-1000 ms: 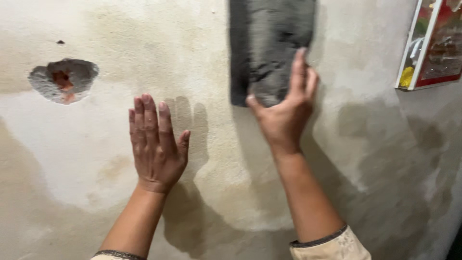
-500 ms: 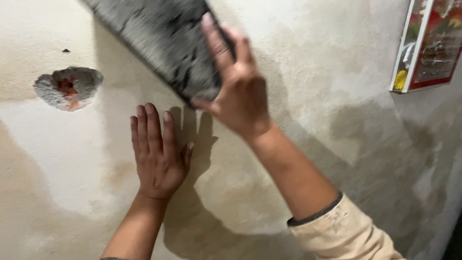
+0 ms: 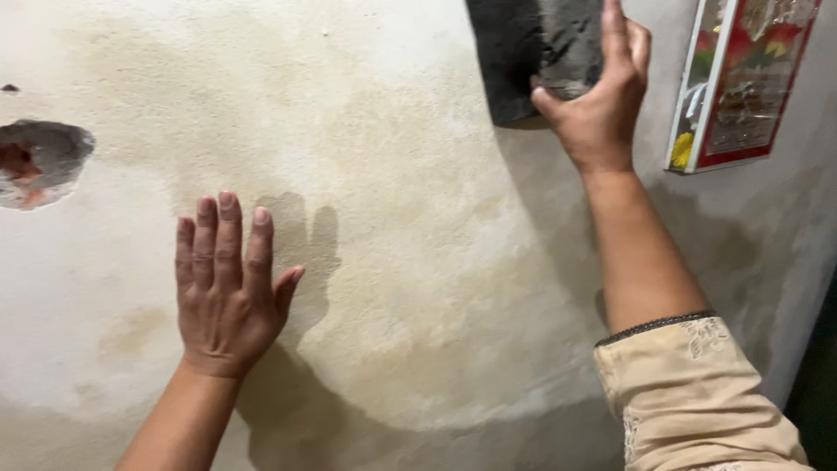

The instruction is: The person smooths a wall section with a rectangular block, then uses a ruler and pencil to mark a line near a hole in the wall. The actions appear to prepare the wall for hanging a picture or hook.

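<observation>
While the left hand (image 3: 225,288) lies flat, fingers spread, on the wall (image 3: 410,218) | right hand (image 3: 597,105) grips grey block (image 3: 532,52), upright, up-right of left | hole (image 3: 35,161) far left.

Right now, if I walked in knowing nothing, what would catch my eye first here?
Probably the dark grey block that the right hand grips against the stained wall near the top edge. Next, the left hand pressed flat on the wall at lower left, fingers spread. Then the rough hole at the far left, showing reddish material inside, and the red-framed picture hanging at upper right.
</observation>
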